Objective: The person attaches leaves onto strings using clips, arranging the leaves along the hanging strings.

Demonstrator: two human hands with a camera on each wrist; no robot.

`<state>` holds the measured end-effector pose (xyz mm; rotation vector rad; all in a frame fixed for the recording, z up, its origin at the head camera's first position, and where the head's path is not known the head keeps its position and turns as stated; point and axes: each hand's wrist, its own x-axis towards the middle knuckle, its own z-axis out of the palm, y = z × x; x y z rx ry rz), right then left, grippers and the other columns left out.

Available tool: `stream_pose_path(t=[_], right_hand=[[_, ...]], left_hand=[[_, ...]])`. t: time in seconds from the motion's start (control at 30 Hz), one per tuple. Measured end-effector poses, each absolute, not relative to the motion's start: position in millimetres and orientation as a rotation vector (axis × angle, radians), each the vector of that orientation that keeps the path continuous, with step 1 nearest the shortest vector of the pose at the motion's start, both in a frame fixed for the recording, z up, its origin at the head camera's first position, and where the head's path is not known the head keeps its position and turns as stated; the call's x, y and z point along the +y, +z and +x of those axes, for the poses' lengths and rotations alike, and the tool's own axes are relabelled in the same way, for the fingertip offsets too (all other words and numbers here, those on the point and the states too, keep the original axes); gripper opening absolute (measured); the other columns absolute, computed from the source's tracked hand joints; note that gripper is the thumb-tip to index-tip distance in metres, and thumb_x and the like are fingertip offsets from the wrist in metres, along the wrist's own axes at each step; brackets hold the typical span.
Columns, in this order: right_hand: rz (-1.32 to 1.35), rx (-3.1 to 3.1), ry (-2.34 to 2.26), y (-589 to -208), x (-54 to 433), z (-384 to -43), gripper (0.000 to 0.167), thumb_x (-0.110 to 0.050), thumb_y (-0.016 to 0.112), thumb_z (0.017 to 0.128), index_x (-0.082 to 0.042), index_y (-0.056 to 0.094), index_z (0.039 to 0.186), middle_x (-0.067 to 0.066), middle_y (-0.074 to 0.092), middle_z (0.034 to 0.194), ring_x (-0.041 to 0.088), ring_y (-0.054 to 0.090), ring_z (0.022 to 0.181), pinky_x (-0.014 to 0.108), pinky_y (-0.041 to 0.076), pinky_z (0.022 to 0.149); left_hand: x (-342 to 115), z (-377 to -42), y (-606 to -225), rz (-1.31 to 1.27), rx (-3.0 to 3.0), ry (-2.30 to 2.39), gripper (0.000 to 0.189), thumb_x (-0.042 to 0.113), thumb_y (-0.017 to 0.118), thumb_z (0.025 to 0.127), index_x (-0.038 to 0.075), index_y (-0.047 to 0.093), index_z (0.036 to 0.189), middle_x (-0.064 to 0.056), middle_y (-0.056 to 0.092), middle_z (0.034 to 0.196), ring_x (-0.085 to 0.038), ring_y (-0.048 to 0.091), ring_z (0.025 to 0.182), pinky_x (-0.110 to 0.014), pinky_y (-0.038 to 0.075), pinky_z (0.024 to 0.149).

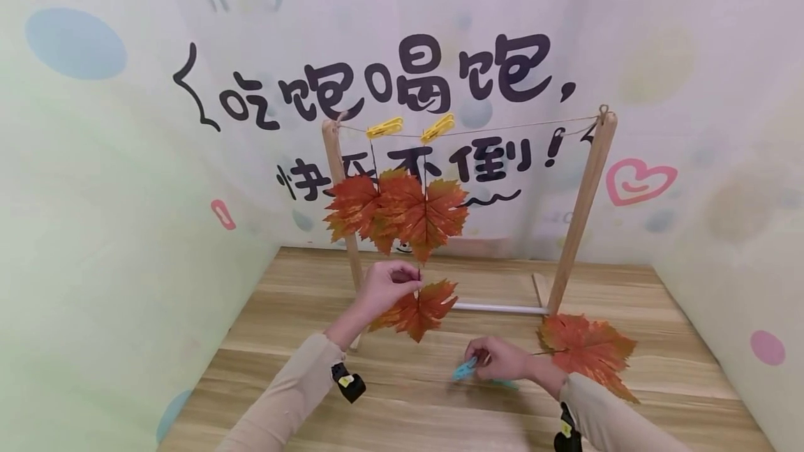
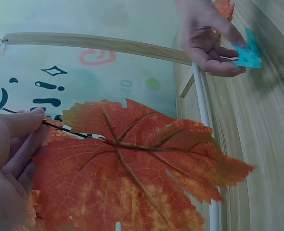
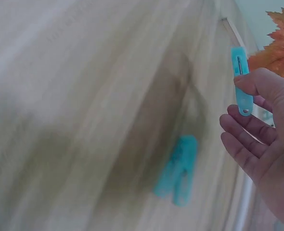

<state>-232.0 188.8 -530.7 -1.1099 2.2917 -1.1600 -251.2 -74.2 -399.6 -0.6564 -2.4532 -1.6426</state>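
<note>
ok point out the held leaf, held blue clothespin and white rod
Held leaf (image 2: 132, 168): left wrist view, blade middle
Held blue clothespin (image 3: 238, 61): right wrist view, upper part
White rod (image 1: 500, 308): head view, visible middle

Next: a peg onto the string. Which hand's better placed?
Right, likely. The right hand already pinches a blue clothespin; the left hand is occupied, holding a leaf by its stem below the string.

Head view looks forward-down over left hand (image 1: 391, 289) and right hand (image 1: 500, 358); close-in wrist views share the latter's clothespin (image 2: 250, 57).
</note>
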Motion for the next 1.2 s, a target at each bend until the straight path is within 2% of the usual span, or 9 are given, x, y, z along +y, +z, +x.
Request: stream_pose_path(t=[0.17,0.3,0.43,0.63,0.87,1.03,1.2], right_hand=[[-1.110,2.330,-1.141,-511.3,200.5,-239.3,0.015,0.001,0.060,0.077,-0.002,0.060,0.091,0.006,0.060,0.083,0.006,0.055,0.075,0.023,0.049,0.065],[-1.022,2.411,-1.082,-496.4,212.0,-242.5,0.015,-0.005,0.063,0.080,-0.002,0.062,0.095,0.000,0.061,0.087,0.009,0.056,0.078,0.023,0.049,0.067],[-0.972,2.474,-1.064,-482.1,223.6,-245.2,0.019,-0.009,0.065,0.082,-0.001,0.062,0.099,0.000,0.062,0.089,0.011,0.058,0.079,0.024,0.049,0.067],[-0.904,2.554,-1.141,-458.8,236.7,-248.7,0.022,-0.008,0.068,0.079,-0.001,0.059,0.098,0.003,0.059,0.083,0.013,0.057,0.078,0.024,0.050,0.067],[-0.882,2.634,-1.180,-427.3,248.0,-250.7,0.021,-0.004,0.071,0.075,0.001,0.059,0.092,0.005,0.061,0.080,0.012,0.059,0.075,0.024,0.052,0.065],[-0.877,2.685,-1.173,-402.6,255.7,-251.6,0.022,-0.005,0.069,0.077,0.003,0.062,0.096,0.006,0.063,0.083,0.012,0.058,0.076,0.023,0.052,0.066],[-0.858,2.729,-1.151,-381.1,261.0,-252.4,0.027,-0.009,0.070,0.078,0.004,0.062,0.101,0.006,0.064,0.087,0.012,0.058,0.078,0.020,0.051,0.068]], left_hand=[[-68.4,-250.3,-396.9,-0.701,-2.466,-1.634,0.007,0.004,0.071,0.076,0.004,0.069,0.083,-0.008,0.068,0.081,-0.012,0.064,0.071,-0.022,0.053,0.064],[-63.2,-250.5,-393.7,-0.742,-2.452,-1.648,0.008,0.004,0.070,0.077,0.004,0.069,0.084,-0.007,0.068,0.081,-0.011,0.064,0.072,-0.022,0.053,0.064],[-56.5,-252.6,-389.8,-0.745,-2.424,-1.659,0.007,0.008,0.070,0.078,0.007,0.069,0.085,-0.005,0.068,0.081,-0.010,0.064,0.072,-0.021,0.052,0.064],[-43.4,-257.0,-380.9,-0.764,-2.370,-1.699,0.011,0.010,0.069,0.079,0.005,0.068,0.089,-0.007,0.068,0.085,-0.016,0.063,0.075,-0.022,0.052,0.065],[-26.7,-267.1,-368.4,-0.805,-2.313,-1.730,0.014,0.010,0.069,0.078,0.003,0.068,0.090,-0.008,0.067,0.087,-0.009,0.063,0.075,-0.020,0.052,0.068],[-15.9,-271.8,-355.9,-0.805,-2.269,-1.739,0.013,0.004,0.070,0.077,0.000,0.068,0.089,-0.013,0.068,0.088,-0.017,0.064,0.075,-0.022,0.053,0.068],[-8.6,-257.6,-330.5,-0.787,-2.286,-1.714,0.016,-0.004,0.068,0.076,-0.007,0.066,0.091,-0.019,0.067,0.089,-0.026,0.065,0.078,-0.020,0.052,0.069]])
